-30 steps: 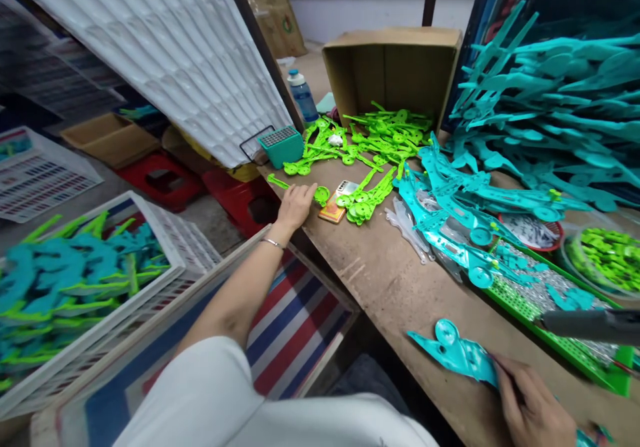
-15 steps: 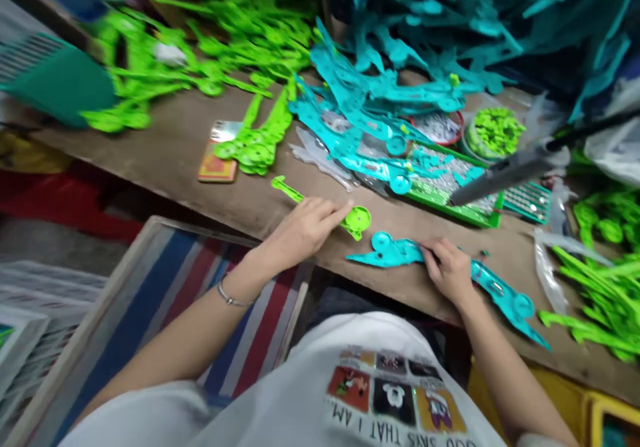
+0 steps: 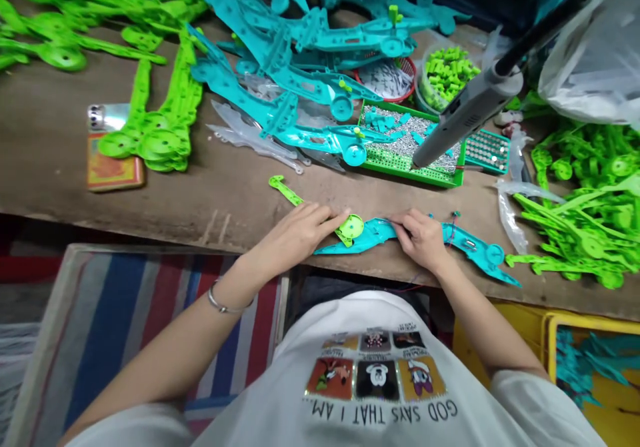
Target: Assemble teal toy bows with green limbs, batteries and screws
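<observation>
Left hand pinches a lime-green plastic strip with a round, dished end, which overlaps the tapered left end of a long, curved, glossy turquoise plastic shell on the scuffed brown bench; the right hand grips the shell's middle.

Assembly workshop — broad workbench, heaped green parts, tray of silvery bits, corded tool

Looking from single head-worn camera, forward and steeply down, over white printed fabric shirt onto brown flat workbench. Near enough to read shirt's upside-down lettering. Framing left bare hand and right bare hand just below centre; cropping heaped bright-green long plastic parts at left edge.
</observation>
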Motion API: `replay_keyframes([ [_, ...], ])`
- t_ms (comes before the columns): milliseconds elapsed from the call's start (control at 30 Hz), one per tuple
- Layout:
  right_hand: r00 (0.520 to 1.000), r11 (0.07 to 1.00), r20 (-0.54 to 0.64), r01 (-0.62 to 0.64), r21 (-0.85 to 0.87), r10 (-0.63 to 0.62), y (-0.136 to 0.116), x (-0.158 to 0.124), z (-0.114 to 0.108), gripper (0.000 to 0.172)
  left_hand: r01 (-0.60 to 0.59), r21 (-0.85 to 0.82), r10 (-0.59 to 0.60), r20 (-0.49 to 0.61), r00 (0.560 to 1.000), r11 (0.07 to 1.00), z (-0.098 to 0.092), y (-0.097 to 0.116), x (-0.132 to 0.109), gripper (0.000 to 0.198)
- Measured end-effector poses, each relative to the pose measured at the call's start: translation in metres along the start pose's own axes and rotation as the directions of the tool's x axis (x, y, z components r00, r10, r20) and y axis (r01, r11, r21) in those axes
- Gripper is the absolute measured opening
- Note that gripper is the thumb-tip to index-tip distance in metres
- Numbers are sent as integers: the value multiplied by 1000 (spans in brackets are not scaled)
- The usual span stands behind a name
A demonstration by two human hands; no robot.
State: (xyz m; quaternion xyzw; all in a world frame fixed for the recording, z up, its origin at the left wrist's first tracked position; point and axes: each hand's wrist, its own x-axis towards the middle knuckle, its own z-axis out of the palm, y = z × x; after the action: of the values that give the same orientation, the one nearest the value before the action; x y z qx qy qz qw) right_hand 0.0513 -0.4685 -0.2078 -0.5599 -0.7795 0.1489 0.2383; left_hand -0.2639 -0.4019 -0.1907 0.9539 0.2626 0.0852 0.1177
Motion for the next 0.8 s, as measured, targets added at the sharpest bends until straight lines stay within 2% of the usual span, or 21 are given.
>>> replay_keyframes([
  [167,1000,1000,8,-9,-7,9,-1,1,-1,21,-47,-29,48,30,998,998,0,-14,11,54],
  [267,1000,1000,12,-9,1,9,-1,1,-2,21,-80,-11,80,26,996,997,4,-14,12,53],
  [333,1000,1000,18,-7,9,7,0,0,-2,22,-75,6,75,12,997,997,9,-8,9,53],
  [500,997,999,75,-23,27,21,1,-1,-7,26,29,-30,-30,-45,999,999,20,16,-7,62],
  [667,988,997,155,-34,66,23,0,4,-18,26,33,-130,-49,-116,992,991,13,27,-20,74],
  [733,979,995,202,-40,92,21,-3,8,-24,27,26,-97,-36,-97,995,995,11,34,-22,85],
  [800,970,992,240,-53,113,24,-7,14,-32,27,29,-55,-33,-65,997,998,13,43,-22,87],
])
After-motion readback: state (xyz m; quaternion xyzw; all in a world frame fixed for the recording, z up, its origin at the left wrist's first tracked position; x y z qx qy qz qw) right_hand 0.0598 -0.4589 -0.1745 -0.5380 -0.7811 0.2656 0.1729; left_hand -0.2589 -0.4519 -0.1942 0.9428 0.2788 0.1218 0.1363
